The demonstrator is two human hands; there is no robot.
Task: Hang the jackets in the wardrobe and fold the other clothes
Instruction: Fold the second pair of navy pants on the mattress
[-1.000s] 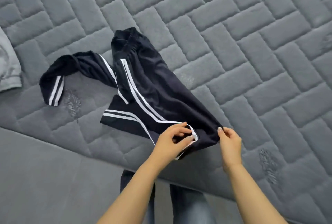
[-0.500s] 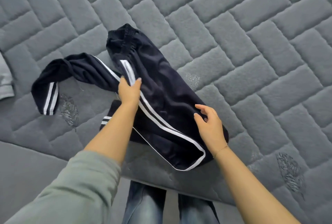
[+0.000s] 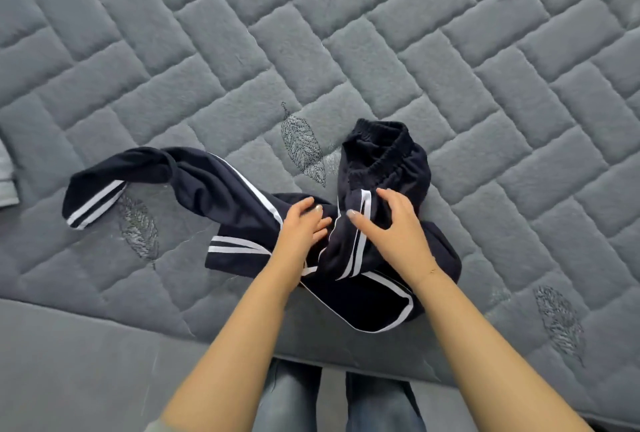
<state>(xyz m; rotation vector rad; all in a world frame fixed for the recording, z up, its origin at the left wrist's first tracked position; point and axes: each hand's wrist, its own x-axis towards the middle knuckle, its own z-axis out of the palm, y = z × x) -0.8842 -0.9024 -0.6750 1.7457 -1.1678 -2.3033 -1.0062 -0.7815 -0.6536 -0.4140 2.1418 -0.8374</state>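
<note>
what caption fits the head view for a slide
Both hands, left and right, gather dark striped track pants on a grey quilted bed.

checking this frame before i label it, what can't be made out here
- Grey garment, head view: cut off by the left edge, so its type is unclear.
- Dark striped pants, head view: middle covered by left hand and right hand; whether either hand grips the fabric cannot be told.
- Wardrobe and jackets: outside the frame.
- Bed extent: cut off on all sides.
</note>
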